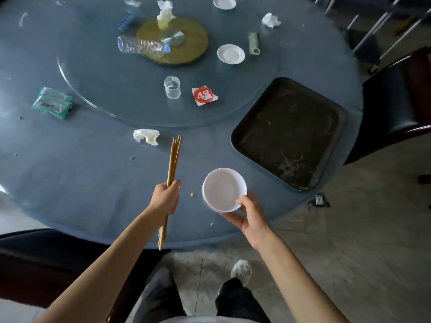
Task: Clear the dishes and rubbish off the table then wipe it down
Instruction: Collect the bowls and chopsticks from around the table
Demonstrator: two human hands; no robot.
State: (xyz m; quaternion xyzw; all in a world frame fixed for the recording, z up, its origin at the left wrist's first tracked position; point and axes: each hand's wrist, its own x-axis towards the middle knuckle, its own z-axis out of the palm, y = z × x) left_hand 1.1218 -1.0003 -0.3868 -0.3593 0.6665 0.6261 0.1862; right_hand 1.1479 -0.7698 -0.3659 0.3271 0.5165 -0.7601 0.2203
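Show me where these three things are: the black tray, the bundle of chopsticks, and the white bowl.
black tray [289,134], head view, on its bare inner floor.
bundle of chopsticks [174,157], head view, on the shafts above the left hand.
white bowl [222,188], head view, on its inside bottom.

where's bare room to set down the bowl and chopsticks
The black tray right of the bowl lies bare. Bare cloth too between the chopsticks and the tray, and left of the chopsticks. Crowded on the glass turntable: bottle, glass, plate.

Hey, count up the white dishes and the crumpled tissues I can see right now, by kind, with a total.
White bowls: 1, held in the right hand
White saucers: 2
Crumpled tissues: 3
Total: 6
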